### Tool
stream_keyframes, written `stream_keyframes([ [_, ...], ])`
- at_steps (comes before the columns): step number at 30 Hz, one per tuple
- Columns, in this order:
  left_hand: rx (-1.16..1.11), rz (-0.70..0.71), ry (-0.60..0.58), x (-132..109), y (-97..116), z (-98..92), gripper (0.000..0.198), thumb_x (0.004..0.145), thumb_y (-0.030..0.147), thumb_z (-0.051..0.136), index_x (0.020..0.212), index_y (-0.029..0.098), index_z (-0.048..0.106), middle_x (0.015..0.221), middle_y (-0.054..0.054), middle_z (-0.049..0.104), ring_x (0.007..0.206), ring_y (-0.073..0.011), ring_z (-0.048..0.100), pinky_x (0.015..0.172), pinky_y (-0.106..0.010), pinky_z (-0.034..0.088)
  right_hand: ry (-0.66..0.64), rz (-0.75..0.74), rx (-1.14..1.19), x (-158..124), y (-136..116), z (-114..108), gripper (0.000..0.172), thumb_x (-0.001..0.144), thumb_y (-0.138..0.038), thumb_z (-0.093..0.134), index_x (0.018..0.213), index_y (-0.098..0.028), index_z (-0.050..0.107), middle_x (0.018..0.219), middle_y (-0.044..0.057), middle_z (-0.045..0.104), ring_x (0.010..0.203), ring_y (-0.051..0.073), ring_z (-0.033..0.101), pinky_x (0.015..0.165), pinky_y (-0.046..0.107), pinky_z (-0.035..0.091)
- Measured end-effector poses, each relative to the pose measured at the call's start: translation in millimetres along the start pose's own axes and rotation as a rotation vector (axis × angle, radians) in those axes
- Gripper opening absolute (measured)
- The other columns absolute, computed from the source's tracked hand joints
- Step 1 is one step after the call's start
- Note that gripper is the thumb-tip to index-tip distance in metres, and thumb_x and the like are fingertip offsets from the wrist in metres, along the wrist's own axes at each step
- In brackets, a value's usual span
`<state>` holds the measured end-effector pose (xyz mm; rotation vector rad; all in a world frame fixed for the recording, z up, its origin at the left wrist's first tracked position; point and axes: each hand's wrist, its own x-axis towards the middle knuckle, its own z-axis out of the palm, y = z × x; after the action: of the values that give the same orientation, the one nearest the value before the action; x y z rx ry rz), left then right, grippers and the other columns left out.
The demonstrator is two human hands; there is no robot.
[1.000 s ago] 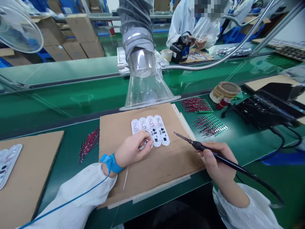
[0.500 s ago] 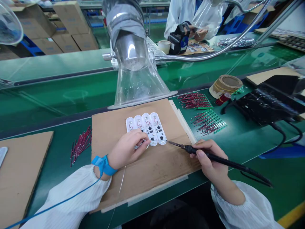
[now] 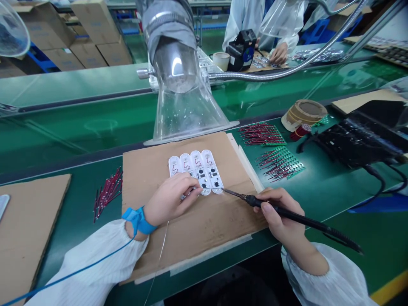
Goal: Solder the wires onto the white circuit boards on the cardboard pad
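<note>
Several white rounded strips with small circuit boards lie side by side on a brown cardboard sheet. My right hand is closed round the black handle of a soldering iron, whose tip meets the lower end of the rightmost strip. Over the lower part of the left strips, my left hand pinches thin solder wire. The wire's front end reaches toward the iron's tip, and its tail hangs down across the cardboard. A blue wrist strap circles my left wrist.
Above the strips hangs a clear fume hood. Red wires lie at left. Green boards with red wires, a tape-like roll and a black box sit at right. Across the bench, a co-worker's hand is visible.
The iron's tip stays at the rightmost strip, with its rear cable slightly lower. My left hand holds its place. The co-worker's hands have moved apart and lower.
</note>
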<state>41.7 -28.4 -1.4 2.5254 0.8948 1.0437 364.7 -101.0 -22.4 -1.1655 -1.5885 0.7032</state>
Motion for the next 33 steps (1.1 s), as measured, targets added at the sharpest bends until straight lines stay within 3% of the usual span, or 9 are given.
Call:
stream_keyframes([
  [18, -0.009, 0.006, 0.007, -0.4, 0.9, 0.4, 0.011, 0.110, 0.018, 0.057, 0.100, 0.020, 0.060, 0.075, 0.004, 0.057, 0.064, -0.0128, 0.050, 0.063, -0.025, 0.040, -0.032, -0.028, -0.054, 1.5, 0.1, -1.0, 0.005, 0.106, -0.030, 0.071, 0.109, -0.026, 0.070, 0.089, 0.001, 0.076, 0.065, 0.016, 0.075, 0.060, 0.026, 0.061],
  [23, -0.009, 0.009, 0.001, -0.3, 1.1, 0.6, 0.011, 0.111, 0.019, 0.057, 0.100, 0.021, 0.060, 0.076, 0.004, 0.058, 0.064, -0.0132, 0.051, 0.062, -0.026, 0.039, -0.092, -0.048, -0.122, 3.1, 0.0, -1.6, 0.005, 0.105, -0.030, 0.073, 0.108, -0.027, 0.071, 0.086, 0.001, 0.077, 0.064, 0.016, 0.075, 0.058, 0.026, 0.059],
  [28, -0.010, 0.004, -0.004, -0.9, 0.7, 0.7, 0.012, 0.111, 0.019, 0.056, 0.100, 0.021, 0.061, 0.076, 0.003, 0.059, 0.065, -0.0131, 0.052, 0.063, -0.027, 0.040, -0.059, -0.051, -0.110, 2.9, -0.1, -2.0, 0.008, 0.106, -0.033, 0.072, 0.108, -0.026, 0.071, 0.090, 0.003, 0.079, 0.067, 0.017, 0.077, 0.060, 0.027, 0.062],
  [33, -0.003, -0.002, -0.012, -0.1, 1.8, 0.5, 0.014, 0.111, 0.020, 0.055, 0.099, 0.021, 0.060, 0.075, 0.003, 0.057, 0.065, -0.0129, 0.051, 0.062, -0.027, 0.039, -0.101, -0.054, -0.161, 5.2, -2.3, -3.0, 0.009, 0.104, -0.034, 0.075, 0.105, -0.026, 0.073, 0.083, 0.002, 0.078, 0.065, 0.018, 0.077, 0.057, 0.026, 0.060],
])
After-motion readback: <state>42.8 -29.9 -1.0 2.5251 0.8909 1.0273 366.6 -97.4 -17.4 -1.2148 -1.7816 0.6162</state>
